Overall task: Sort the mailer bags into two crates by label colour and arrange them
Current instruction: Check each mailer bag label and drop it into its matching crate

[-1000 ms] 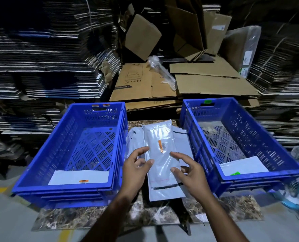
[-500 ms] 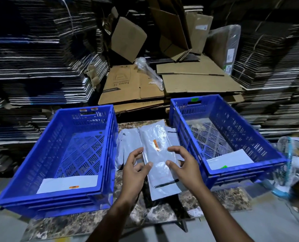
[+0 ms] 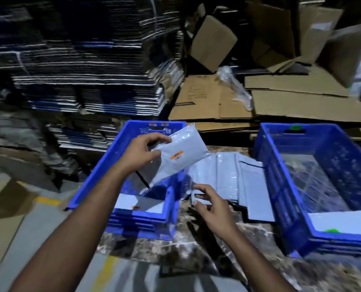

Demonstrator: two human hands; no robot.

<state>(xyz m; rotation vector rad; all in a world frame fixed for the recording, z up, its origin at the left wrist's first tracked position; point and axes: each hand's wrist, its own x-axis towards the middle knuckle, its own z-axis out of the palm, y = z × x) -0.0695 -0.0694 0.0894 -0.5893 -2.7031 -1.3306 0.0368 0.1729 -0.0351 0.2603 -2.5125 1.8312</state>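
Grey plastic mailer bag with an orange label is up in the air over the left crate, so this looks like the drop-off step for an orange one. Only the head view to go on, and it's a bit motion-blurred. The left hand has its fingers pinched on the bag's upper edge, and the bag hangs tilted above the crate. One bag already lies flat at the near end of that crate with an orange label, so colours match. The right hand sits low over the marble-look surface, fingers loosely spread and holding nothing, just touching the near edge of the pile of remaining bags between the crates. The right crate has a green-label bag. To do this well, probably lower the bag flat with the label up, squared next to or on the one already there instead of just tossing it.
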